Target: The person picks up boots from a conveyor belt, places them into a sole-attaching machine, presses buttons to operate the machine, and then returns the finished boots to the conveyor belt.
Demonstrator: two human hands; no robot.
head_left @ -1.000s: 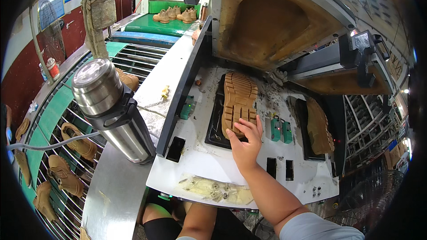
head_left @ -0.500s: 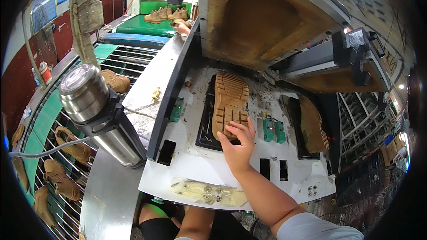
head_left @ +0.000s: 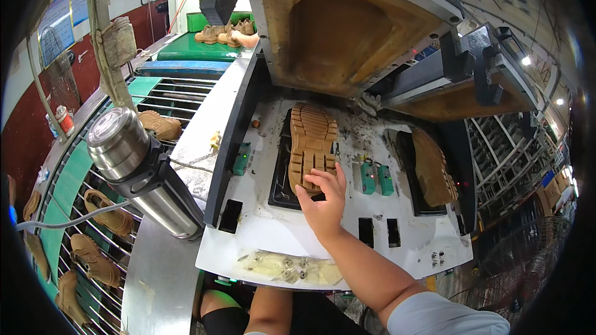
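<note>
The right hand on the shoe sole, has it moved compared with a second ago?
No. The right hand stays pressed on the near end of the tan shoe sole, left of the green switches.

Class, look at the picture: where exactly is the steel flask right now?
In the head view the steel flask stands at the left, on the grey ledge between the conveyor rack and the white machine bed, well left of the right hand.

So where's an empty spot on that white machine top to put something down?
There is bare white panel between the right hand and the clear plastic bag, and more right of the two black slots. It is crowded around the tan sole, the green boxes and the second sole.
</note>
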